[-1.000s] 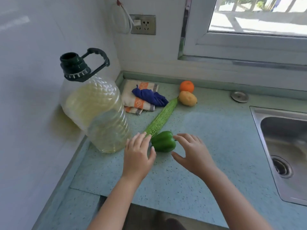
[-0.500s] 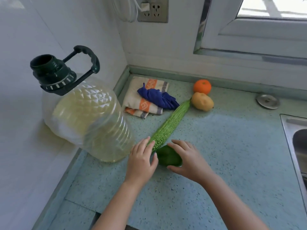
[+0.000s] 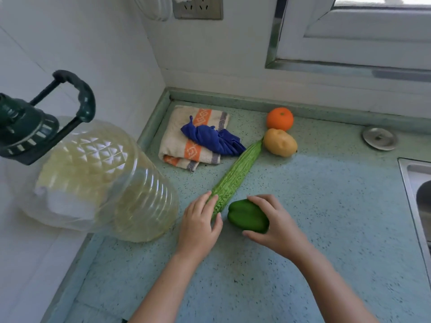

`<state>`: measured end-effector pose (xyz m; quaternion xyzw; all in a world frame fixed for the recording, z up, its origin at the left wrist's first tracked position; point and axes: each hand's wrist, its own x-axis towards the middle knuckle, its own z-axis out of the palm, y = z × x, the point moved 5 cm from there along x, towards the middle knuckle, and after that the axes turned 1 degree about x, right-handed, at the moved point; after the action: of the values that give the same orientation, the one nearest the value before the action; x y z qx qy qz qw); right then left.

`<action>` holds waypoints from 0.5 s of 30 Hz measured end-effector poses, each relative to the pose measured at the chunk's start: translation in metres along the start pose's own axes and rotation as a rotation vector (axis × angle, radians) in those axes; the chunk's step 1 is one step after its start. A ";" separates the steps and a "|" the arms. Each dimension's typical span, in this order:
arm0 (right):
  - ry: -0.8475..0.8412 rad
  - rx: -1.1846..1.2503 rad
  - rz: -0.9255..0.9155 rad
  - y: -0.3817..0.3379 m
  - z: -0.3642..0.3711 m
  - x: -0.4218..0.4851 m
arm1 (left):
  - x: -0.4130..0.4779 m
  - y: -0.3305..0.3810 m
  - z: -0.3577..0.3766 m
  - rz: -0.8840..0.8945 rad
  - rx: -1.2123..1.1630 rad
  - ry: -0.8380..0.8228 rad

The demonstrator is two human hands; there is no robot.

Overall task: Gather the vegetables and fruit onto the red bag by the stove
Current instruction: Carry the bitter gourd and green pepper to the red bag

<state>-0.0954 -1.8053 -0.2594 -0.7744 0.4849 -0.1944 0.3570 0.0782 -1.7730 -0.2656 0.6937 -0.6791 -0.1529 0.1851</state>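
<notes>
Bench (image 3: 326, 206), speckled green. Left hand (image 3: 200, 220) lay curled over the lower end of the bitter gourd (image 3: 235, 176), centre frame. Right hand (image 3: 275, 222) clasped the green pepper (image 3: 247, 215) just beside it. Potato (image 3: 279, 142) touched the gourd's upper tip; orange (image 3: 279, 118) sat just behind. Oil jug (image 3: 100, 183) stood at left.

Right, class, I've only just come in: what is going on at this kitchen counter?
A person is picking up produce with both bare hands. The right hand wraps around a green pepper, and the left hand closes on the near end of a bitter gourd. A potato and an orange lie untouched further back, near a folded towel. A large oil jug stands to the left. No red bag is in view.
</notes>
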 end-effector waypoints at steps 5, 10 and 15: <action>0.102 0.030 0.093 0.018 -0.017 0.000 | 0.017 0.004 0.012 -0.012 0.017 -0.015; 0.161 0.071 0.169 0.030 -0.024 -0.001 | 0.031 0.008 0.017 -0.020 0.063 -0.063; 0.181 0.064 0.161 0.033 -0.024 -0.001 | 0.040 0.004 0.023 -0.090 0.125 -0.113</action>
<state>-0.1311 -1.8224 -0.2681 -0.7005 0.5692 -0.2497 0.3508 0.0652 -1.8144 -0.2830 0.7238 -0.6650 -0.1570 0.0957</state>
